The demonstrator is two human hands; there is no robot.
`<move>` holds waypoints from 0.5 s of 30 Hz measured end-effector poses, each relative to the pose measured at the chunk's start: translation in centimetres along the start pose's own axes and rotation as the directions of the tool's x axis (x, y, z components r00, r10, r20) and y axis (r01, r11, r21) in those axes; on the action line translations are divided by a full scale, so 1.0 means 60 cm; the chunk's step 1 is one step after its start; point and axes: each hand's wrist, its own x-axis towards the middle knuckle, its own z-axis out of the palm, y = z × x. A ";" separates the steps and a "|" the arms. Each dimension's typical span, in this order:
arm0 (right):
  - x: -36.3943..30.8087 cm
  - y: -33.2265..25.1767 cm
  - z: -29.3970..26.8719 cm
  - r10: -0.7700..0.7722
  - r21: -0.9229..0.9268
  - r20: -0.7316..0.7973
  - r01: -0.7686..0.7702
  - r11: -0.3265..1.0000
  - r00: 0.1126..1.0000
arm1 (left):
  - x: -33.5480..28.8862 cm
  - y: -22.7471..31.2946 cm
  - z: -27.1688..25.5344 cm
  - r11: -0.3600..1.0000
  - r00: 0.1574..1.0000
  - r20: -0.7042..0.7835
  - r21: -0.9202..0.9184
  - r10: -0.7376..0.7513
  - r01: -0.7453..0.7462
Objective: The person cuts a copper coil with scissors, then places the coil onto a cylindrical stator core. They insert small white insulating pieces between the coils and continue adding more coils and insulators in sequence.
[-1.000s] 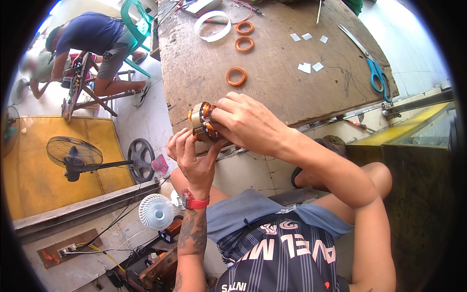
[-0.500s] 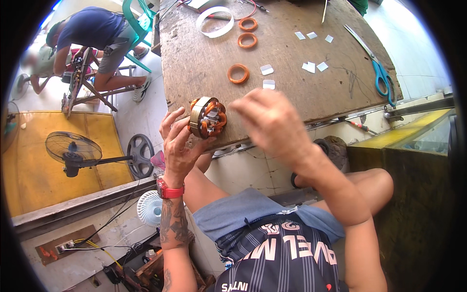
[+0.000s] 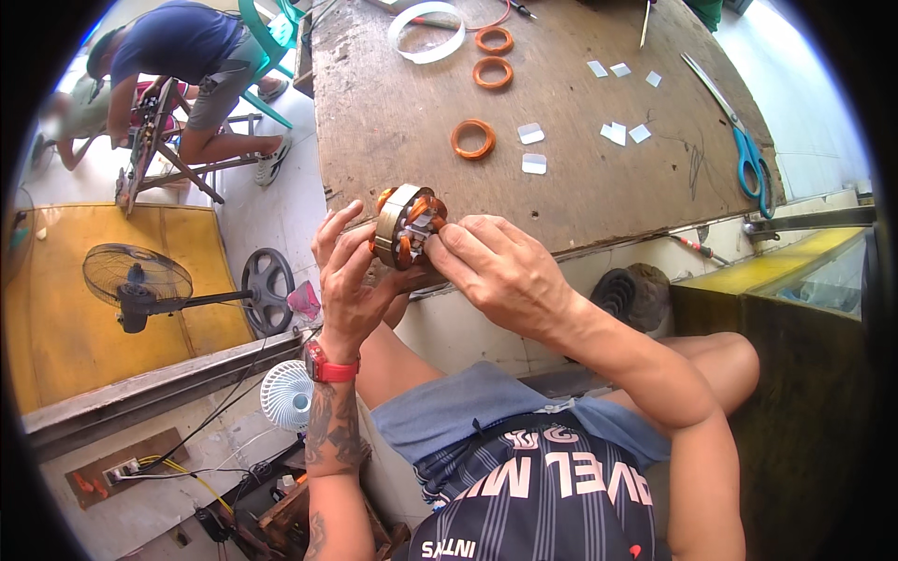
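A motor stator (image 3: 391, 224), a metal ring with orange copper coils and white slips in its slots, is at the table's near left corner. My left hand (image 3: 348, 271) is wrapped round its left side and underside. My right hand (image 3: 500, 271) pinches at the coils on the stator's right face; its fingertips partly hide that spot. Beyond the hands lies a loose copper coil (image 3: 456, 140). Two white insulation slips, one farther back (image 3: 530, 134) and one nearer slip (image 3: 533, 165), lie to the right of that coil.
On the wooden table (image 3: 580, 201) are two more copper coils, a white ring (image 3: 426, 57), several small white slips (image 3: 613, 133) and blue-handled scissors (image 3: 745, 159) at the right edge. A black fan (image 3: 137, 285) stands at left. Another person (image 3: 178, 56) works at far left.
My right hand has moved left and down from above the table to the stator, and its fingers now touch the coils. My left hand still holds the stator. The view has shifted slightly.
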 end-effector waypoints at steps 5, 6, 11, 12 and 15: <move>-0.005 0.002 -0.014 0.138 0.174 0.028 -0.140 0.975 0.990 | 0.003 -0.002 0.004 0.999 1.000 -0.002 -0.034 0.015 -0.015; -0.007 -0.004 -0.017 0.216 0.254 0.004 -0.210 0.944 0.976 | 0.002 -0.003 0.003 0.999 1.000 0.002 -0.028 0.025 -0.025; -0.007 -0.024 -0.021 0.443 0.458 -0.026 -0.384 0.802 0.896 | 0.000 -0.007 0.004 0.999 0.999 0.001 -0.025 0.044 -0.044; -0.003 -0.025 -0.017 0.446 0.461 -0.047 -0.376 0.803 0.894 | 0.000 -0.008 0.005 0.999 0.999 -0.002 -0.029 0.044 -0.044; 0.005 -0.024 -0.009 0.439 0.439 -0.062 -0.370 0.819 0.896 | -0.002 -0.009 0.008 0.998 0.999 -0.015 -0.040 0.039 -0.039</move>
